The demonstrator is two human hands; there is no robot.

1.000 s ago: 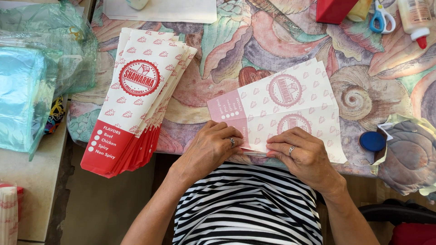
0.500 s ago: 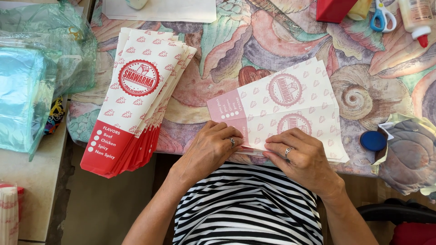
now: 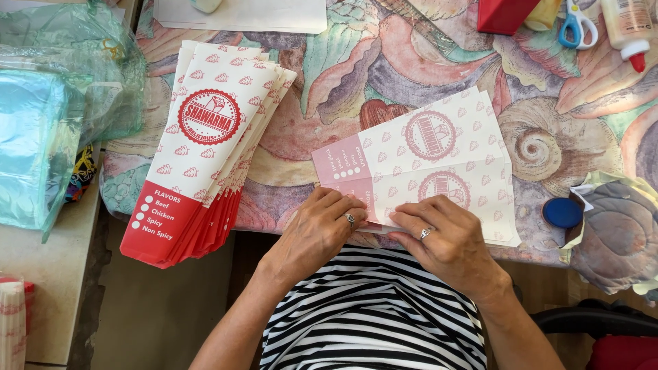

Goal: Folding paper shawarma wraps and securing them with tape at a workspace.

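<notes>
Since half a second ago the right hand [image 3: 449, 240] has crept slightly left along the near edge of the printed paper sheet [image 3: 425, 164]; the left hand [image 3: 322, 229] has barely shifted. Both hands press flat on that folded edge, fingers curled down, at the table's front rim. Left to right: clear plastic bags [image 3: 48, 130] with contents unclear, a fanned stack of red-and-white paper sleeves [image 3: 205, 147], the sheet on the patterned tablecloth [image 3: 343, 82], a blue lid [image 3: 562, 212].

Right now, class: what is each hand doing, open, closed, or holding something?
Left hand: fingers curled, pressing the paper sheet near its folded edge.
Right hand: fingers bent, pressing the same sheet's lower edge.
</notes>
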